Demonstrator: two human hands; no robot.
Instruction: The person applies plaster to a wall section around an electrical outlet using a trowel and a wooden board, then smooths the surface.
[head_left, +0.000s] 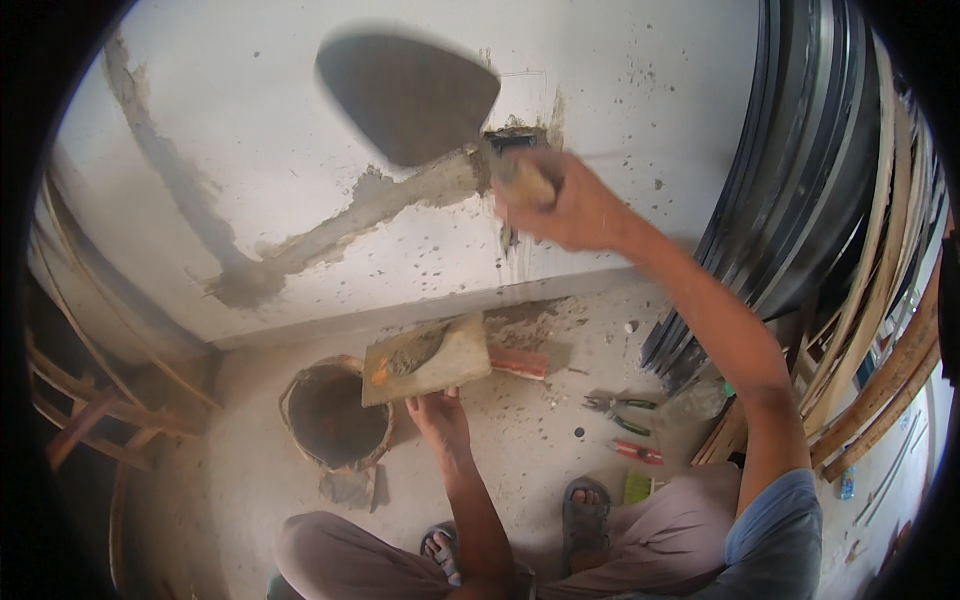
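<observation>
While the right hand point(570, 205) is closed round the wooden handle of a trowel point(410, 95), its dark blade stands raised and blurred against the white wall point(250, 110), above the grey mortar-filled channel point(390, 200). Left hand point(440, 418): fingers gripping the near edge of a square mortar board point(450, 362) carrying a smear of mortar, held below the channel. Round basket pan point(330, 415): on the floor, touching the board's left side. Pliers point(620, 405) and red screwdriver point(640, 453): on the floor, right of the board
</observation>
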